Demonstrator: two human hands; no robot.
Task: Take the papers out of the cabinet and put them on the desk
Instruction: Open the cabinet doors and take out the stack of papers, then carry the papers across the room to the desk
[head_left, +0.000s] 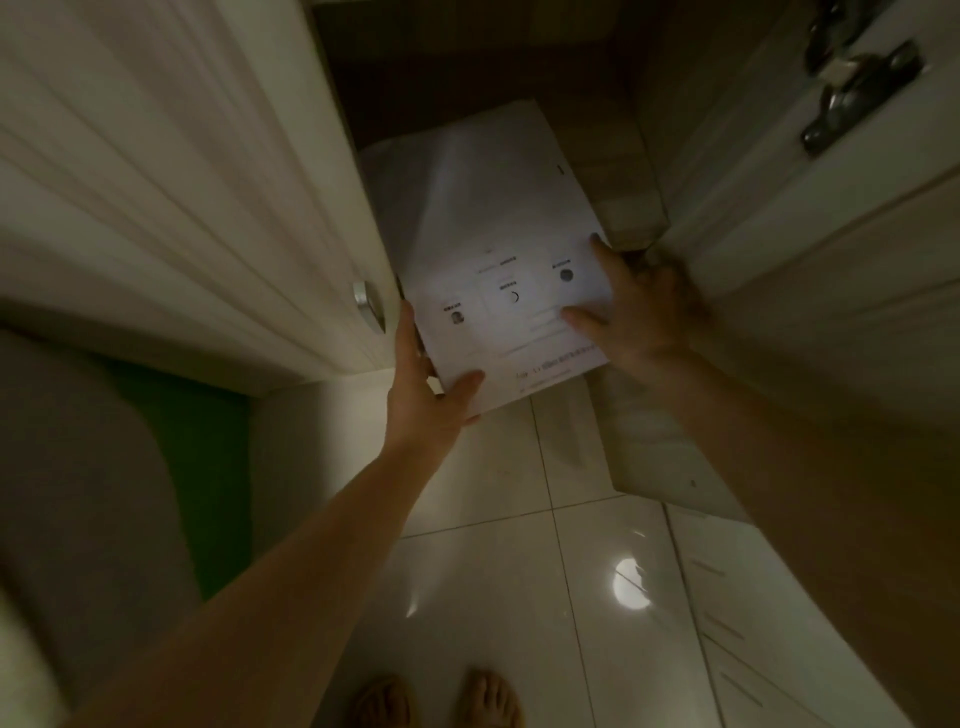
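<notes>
White paper, printed on top: the papers (493, 249) lie flat on the wooden shelf of the cabinet (628, 171), their near end jutting past the shelf edge over the tiled floor (519, 571). That overhang is what gives you something to hold. Your left hand (426, 384) pinches the near left corner, thumb on top and fingers (408, 332) along the side edge. Your right hand (634, 317) clasps the right edge, thumb pressing the top sheet, other fingers hidden underneath. Holding both sides should keep loose sheets squared. The left door (182, 182) crowds the stack, so draw it straight towards you. No tabletop is in view.
</notes>
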